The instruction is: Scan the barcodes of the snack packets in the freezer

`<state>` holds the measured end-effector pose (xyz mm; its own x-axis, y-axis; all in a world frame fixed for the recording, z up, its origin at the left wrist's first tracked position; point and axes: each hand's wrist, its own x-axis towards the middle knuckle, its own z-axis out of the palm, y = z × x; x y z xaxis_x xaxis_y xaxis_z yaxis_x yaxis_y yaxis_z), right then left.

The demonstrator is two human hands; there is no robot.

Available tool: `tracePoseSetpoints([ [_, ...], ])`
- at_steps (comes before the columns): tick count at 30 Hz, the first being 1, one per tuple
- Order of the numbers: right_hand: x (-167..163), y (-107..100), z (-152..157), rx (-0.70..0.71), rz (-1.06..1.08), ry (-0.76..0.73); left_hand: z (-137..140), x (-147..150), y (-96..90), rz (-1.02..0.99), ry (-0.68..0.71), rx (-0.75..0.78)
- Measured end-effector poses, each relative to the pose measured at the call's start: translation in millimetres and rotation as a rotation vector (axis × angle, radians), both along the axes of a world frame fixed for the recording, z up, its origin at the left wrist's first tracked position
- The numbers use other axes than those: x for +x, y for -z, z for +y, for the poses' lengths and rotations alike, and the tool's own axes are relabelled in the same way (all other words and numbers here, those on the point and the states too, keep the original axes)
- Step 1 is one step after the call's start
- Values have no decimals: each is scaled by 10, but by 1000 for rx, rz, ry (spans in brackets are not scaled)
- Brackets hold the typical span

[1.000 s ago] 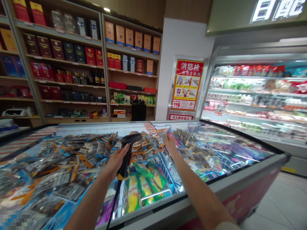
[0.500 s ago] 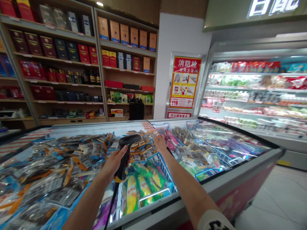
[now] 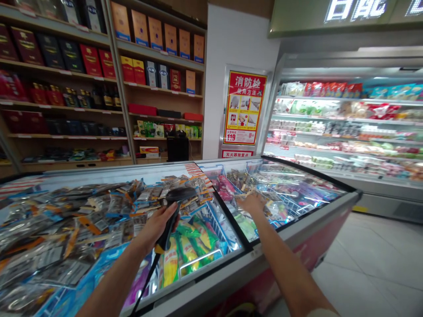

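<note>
My left hand (image 3: pixel 164 223) is wrapped around the handle of a black barcode scanner (image 3: pixel 180 193), its head pointing right over the chest freezer (image 3: pixel 214 270). A black cable (image 3: pixel 145 281) runs down from the scanner's handle. My right hand (image 3: pixel 251 203) reaches out over the right-hand glass lid (image 3: pixel 280 215), its fingers stretched and somewhat blurred; whether they touch the glass I cannot tell. Beneath the scanner, green and yellow corn packs (image 3: pixel 188 251) lie in a wire basket. To the left spread many clear packets (image 3: pixel 109 211) with orange and blue edges.
A black lid frame (image 3: pixel 229 209) crosses the freezer between my hands. Behind stand wooden shelves (image 3: pixel 165 90) of boxed goods and a red fire-hydrant notice (image 3: pixel 245 108). A lit refrigerated display (image 3: pixel 346 132) stands at the right, beyond a tiled floor (image 3: pixel 360 255).
My right hand has moved right and toward me, from near the striped tape to over the right lid. My left hand still holds the scanner. The view has turned right.
</note>
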<state>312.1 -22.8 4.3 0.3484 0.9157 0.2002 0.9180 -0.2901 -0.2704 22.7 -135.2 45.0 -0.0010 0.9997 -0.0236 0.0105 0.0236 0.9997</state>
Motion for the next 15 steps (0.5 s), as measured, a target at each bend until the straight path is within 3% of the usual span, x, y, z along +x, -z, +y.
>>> tracePoseSetpoints([
  [9,-158,-14,-9,-43,-15,-127,0,77,35,-31,28,-4],
  [12,-186,-9,41,104,72,-97,6,72,31,-49,19,10],
  [15,-245,-13,139,349,233,-98,40,70,-7,-63,31,16],
])
